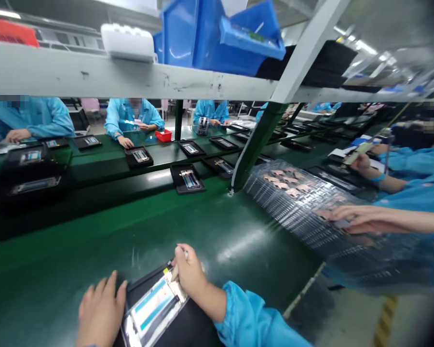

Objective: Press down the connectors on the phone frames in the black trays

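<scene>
A silver phone frame [155, 308] with blue strips and a white middle lies in a black tray [198, 327] on the green bench. My left hand [101, 311] rests at the tray's left side, fingers stretched out and holding nothing; whether it touches the rim I cannot tell. Closed in a pinch, my right hand [193, 277] grips a pale, pen-like tool [175, 273]. The tool's lower end is over the upper end of the phone frame, near a small yellow tab [166, 271]. Most of the tool is hidden by the fingers.
A stack of clear plastic trays [292, 202] with copper-coloured parts stands at right, a co-worker's hand [361, 219] over it. Beyond the green bench [94, 246], black trays [188, 179] with phone frames line the conveyor. A shelf [130, 79] with blue bins [210, 38] hangs above.
</scene>
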`<state>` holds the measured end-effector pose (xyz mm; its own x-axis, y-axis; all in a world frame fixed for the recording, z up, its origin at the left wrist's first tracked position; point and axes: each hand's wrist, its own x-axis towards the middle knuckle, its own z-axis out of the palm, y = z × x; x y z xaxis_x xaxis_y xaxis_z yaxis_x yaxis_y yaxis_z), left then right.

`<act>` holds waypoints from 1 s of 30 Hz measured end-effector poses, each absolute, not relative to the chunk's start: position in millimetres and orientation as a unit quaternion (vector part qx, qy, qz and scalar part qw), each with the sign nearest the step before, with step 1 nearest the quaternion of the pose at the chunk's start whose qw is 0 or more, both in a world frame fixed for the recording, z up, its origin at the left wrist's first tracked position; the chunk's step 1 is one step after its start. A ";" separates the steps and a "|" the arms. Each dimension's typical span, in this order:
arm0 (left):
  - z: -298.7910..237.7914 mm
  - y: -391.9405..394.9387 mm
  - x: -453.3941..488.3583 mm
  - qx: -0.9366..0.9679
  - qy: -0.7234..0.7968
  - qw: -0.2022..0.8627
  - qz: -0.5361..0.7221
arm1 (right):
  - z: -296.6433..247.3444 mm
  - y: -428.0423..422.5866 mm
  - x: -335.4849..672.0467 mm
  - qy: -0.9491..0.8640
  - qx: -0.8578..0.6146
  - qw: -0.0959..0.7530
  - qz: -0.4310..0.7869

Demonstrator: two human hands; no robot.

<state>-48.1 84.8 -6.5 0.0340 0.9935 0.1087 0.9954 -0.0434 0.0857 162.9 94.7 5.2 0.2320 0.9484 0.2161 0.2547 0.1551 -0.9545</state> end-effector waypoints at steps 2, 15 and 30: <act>-10.0 90.9 -71.8 -0.712 -0.699 -0.063 -0.015 | 7.8 102.0 171.4 -0.480 -0.582 0.561 0.342; 25.8 65.8 -110.5 -0.536 -0.823 -0.161 -0.102 | -2.3 105.4 221.9 -0.212 -0.646 0.568 0.464; 27.3 42.3 -169.1 -0.213 -0.977 -0.024 -0.023 | -4.7 108.8 212.0 -0.310 -0.729 0.438 0.425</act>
